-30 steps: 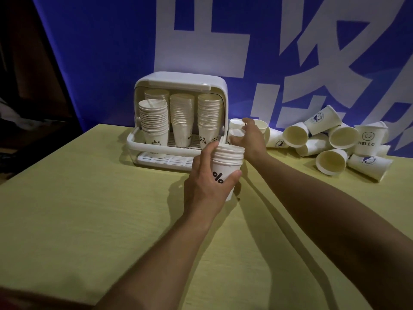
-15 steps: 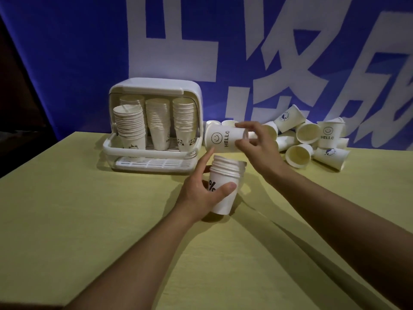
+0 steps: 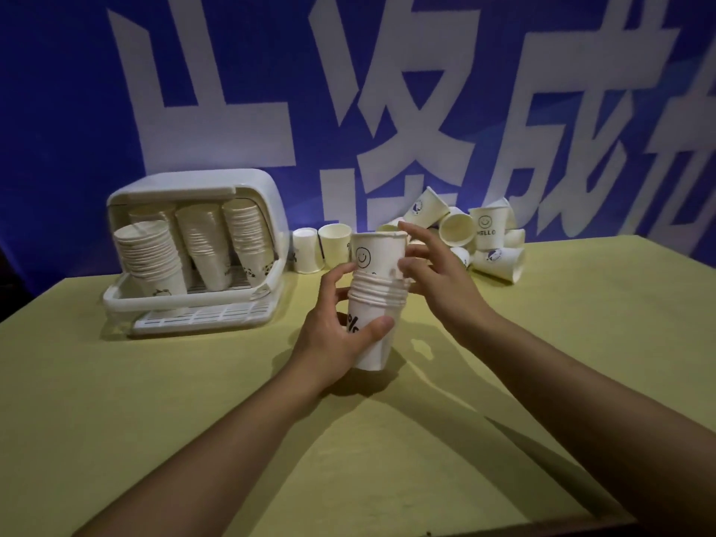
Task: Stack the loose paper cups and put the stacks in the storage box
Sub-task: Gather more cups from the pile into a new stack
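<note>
Since half a second ago the smiley cup (image 3: pixel 377 253) has turned from lying sideways in the air to upright, and it now sits partly pushed into the top of the hand-held stack (image 3: pixel 374 323). The right hand (image 3: pixel 434 281) has shifted from gripping the cup's side to the cup's 3 o'clock side.

Head view: the left hand (image 3: pixel 337 335) grips the hand-held stack, thumb across the front by the percent print and fingers (image 3: pixel 335 279) curled round the back. The stack's base is at or just above the counter (image 3: pixel 155 401); I cannot tell which. The right hand's fingers are spread and fairly straight, touching the smiley cup at its rim and side rather than wrapped round it. The cup stands well proud of the rims below, so by my judgement it is not yet fully seated.

At 10 o'clock from the hands, the storage box (image 3: pixel 193 250) stands with its lid raised and holds several tall stacks of cups (image 3: pixel 201 246), one leaning at the front left. At 12 o'clock two upside-down cups (image 3: pixel 321 250) stand beside the box. At 2 o'clock a heap of loose cups (image 3: pixel 484 238) lies tumbled against the blue banner (image 3: pixel 387 91).

The task looks well along but unfinished: this cup needs pressing home, the heap still needs stacking, and the hand-held stack is not yet in the box.
</note>
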`<state>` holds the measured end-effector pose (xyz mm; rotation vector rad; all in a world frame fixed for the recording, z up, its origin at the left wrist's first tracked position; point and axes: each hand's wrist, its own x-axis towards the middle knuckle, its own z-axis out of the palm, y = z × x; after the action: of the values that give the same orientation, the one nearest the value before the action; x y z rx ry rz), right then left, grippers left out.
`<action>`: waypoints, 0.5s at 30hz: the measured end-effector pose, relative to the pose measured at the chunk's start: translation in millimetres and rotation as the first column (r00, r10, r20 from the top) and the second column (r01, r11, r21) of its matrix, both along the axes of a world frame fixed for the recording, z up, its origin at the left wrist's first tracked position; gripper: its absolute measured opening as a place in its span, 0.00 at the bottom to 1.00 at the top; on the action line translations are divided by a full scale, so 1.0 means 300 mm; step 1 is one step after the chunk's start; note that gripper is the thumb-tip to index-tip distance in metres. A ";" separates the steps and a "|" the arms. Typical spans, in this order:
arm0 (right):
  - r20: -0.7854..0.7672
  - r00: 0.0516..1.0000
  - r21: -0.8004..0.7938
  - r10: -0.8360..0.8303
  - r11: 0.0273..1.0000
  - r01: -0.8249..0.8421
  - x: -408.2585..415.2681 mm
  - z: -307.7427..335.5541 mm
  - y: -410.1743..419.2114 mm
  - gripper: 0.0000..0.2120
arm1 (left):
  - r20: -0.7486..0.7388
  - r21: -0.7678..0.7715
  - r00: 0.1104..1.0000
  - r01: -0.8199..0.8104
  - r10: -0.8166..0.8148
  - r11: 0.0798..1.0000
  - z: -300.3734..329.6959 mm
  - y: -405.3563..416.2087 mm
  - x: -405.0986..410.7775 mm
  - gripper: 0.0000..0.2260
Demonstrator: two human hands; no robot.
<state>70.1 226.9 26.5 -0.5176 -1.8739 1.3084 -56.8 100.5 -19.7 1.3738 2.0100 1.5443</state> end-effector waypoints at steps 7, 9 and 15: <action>0.035 0.983 0.127 -0.181 0.976 0.175 0.104 -0.060 0.141 0.14 | 0.019 0.123 1.000 -0.008 0.006 0.992 -0.017 0.211 0.087 0.38; 0.040 0.961 0.164 -0.275 0.950 0.266 0.112 -0.073 0.214 0.13 | 0.051 0.156 0.999 -0.018 0.011 0.988 -0.036 0.264 0.104 0.37; 0.110 0.805 0.222 -0.582 0.804 0.551 0.099 -0.115 0.519 0.18 | 0.124 0.225 0.992 -0.057 0.029 0.973 -0.065 0.386 0.148 0.34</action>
<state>99.7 382.5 -8.0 -1.0337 -1.7496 0.6998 -12.6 216.2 -39.4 1.2876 1.8499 1.8792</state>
